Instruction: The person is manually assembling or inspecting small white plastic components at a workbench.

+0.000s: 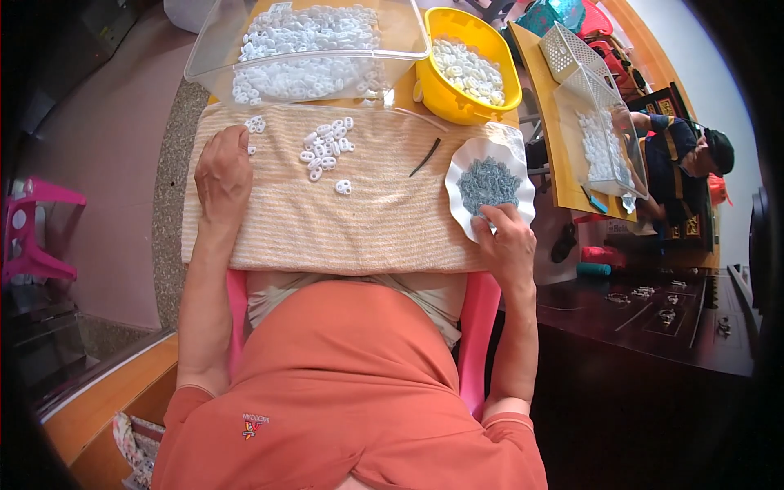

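Note:
My left hand [224, 175] rests on the striped towel [384, 229] at the left, fingers curled under. Whatever it holds is hidden beneath the fingers. A few small white oval plastic pieces with holes [256, 124] lie by its fingertips. My right hand [508, 241] reaches over the near rim of a white wavy-edged bowl [460, 167], its thumb and fingers drawn together at a heap of tiny grey pieces [490, 184]. What sits in that pinch is too small to make out. Between my hands lies a loose pile of white oval pieces [324, 147], with a small cluster [343, 187] nearer me.
A clear plastic bin [208, 61] of white pieces stands at the back, beside a yellow tub [445, 102] of pale pieces. A thin dark strip [425, 158] lies on the towel. At the right, another person [678, 159] works by a table [569, 192] with another clear bin.

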The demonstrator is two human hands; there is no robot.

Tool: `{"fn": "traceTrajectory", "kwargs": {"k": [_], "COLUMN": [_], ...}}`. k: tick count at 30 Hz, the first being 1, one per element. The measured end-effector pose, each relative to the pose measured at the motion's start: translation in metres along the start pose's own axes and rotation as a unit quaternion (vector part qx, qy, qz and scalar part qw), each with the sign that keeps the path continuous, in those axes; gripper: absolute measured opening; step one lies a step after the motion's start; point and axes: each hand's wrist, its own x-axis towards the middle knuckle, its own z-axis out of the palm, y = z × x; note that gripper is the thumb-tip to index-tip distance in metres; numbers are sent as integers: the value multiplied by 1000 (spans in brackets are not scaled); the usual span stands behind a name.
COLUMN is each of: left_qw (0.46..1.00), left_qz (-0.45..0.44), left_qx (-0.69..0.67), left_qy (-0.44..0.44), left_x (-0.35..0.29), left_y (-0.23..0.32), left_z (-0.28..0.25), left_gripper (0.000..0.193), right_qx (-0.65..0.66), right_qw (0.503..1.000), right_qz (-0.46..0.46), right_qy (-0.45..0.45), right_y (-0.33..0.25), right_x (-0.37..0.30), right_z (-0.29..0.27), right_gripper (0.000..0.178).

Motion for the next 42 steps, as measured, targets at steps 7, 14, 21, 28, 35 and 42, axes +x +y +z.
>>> {"fn": "traceTrajectory", "kwargs": {"k": [7, 14, 21, 28, 35, 42], "left_qw": [994, 952, 852, 789, 769, 769], "left_qz": [-67, -132, -232, -240, -258, -242], "left_qx": [-89, -274, -456, -533, -534, -543], "left_qy": [-4, -39, -107, -191, -240, -234], "left_x": [1, -8, -13, -14, -19, -21], "left_y": [15, 25, 28, 43, 58, 55], "left_z": [-8, -5, 0, -6, -5, -1], "left_gripper": [12, 11, 13, 13, 12, 8], "right_qx": [-14, -30, -7, 2, 27, 42], "right_qw": [999, 999, 1000, 999, 1000, 998], "right_qz": [25, 1, -5, 5, -5, -27], "right_qy": [-39, -33, -27, -33, -14, 35], "right_y": [-1, 1, -4, -4, -2, 6], "right_x": [7, 9, 13, 20, 23, 18], "right_z": [2, 6, 2, 5, 9, 16], "right_gripper": [14, 10, 15, 17, 11, 10]}}
